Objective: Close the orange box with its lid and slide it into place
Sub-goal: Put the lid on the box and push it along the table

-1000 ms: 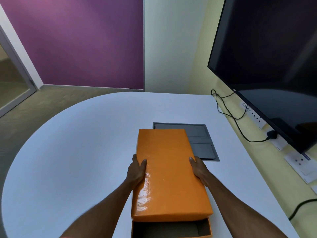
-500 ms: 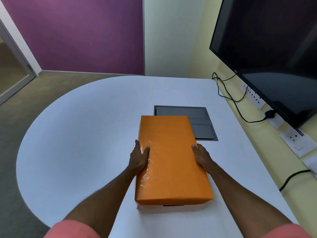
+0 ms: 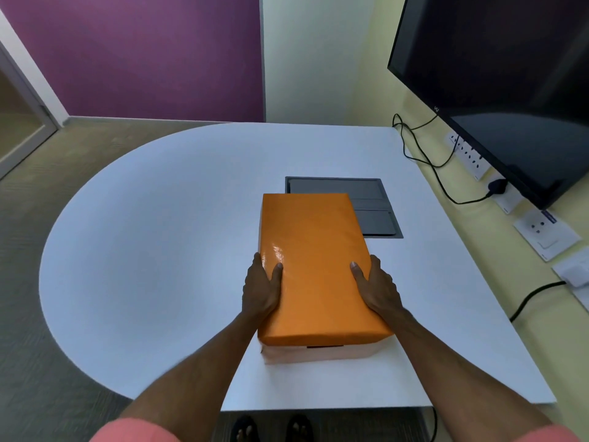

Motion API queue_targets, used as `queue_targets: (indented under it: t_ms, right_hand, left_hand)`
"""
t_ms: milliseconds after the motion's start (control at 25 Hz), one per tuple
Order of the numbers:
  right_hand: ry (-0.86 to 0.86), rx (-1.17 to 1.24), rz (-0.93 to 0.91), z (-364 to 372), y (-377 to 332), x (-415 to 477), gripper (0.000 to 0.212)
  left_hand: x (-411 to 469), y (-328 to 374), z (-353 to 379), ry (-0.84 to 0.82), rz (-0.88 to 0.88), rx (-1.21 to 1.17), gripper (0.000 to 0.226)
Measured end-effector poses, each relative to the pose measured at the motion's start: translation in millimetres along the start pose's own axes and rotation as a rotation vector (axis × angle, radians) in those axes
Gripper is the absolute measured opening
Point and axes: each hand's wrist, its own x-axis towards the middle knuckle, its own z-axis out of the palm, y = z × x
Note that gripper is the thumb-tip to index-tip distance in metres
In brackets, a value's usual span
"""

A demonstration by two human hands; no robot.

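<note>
Orange lid [image 3: 314, 266] sits on the pale box [image 3: 318, 353] on the white worktop [image 3: 159, 250], its long sides clasped between left hand [image 3: 261, 290] and right hand [image 3: 377, 290], fingers [image 3: 276, 270] holding it.

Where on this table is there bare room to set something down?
The widest free patch lies left of the orange box, from the left hand out to the curved edge of the table. A bare strip runs along the far edge beyond the grey floor-box panel, and another along the near edge. It is tighter right of the right hand, toward the wall.
</note>
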Motion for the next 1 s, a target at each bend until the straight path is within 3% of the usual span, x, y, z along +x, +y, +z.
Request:
queue_targets:
  t_ms: [680,840,1000]
  right_hand:
    - [0.093,-0.056,-0.023,21.4,14.7,-0.1,0.068]
    - [0.231,-0.165,-0.033,19.6,10.8,1.8,0.075]
    - [0.298,-0.226,-0.170,16.9,-9.7,21.8,0.070]
  left_hand:
    - [-3.9,-16.1,12.0,0.042,0.023,0.035,0.069]
    - [0.7,-13.7,9.2,0.056,0.033,0.118,0.073]
    - [32.3,2.4,-2.1,0.047,0.060,0.211,0.080]
